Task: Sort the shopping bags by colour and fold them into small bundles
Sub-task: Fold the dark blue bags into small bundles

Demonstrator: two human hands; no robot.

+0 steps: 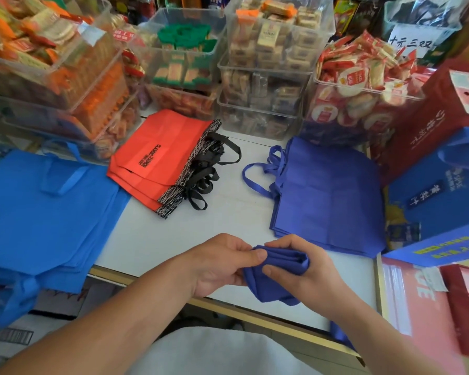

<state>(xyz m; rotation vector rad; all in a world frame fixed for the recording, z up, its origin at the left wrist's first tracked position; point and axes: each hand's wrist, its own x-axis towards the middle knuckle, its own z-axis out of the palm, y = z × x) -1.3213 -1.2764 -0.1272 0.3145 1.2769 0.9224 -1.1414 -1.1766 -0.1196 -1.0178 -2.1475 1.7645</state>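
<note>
Both the left hand (217, 266) and the right hand (295, 269) pinch a folded indigo fabric shopping bag (275, 277) with curled fingers, just above the white table's (228, 223) near edge. Flat stacks of sky-blue bags (44, 212), red bags (157, 155) and indigo bags (328, 196) lie apart on it.

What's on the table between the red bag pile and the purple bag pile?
In the head view, only bare white table lies between the red pile and purple pile; their black handles and purple handles trail into it.
</note>
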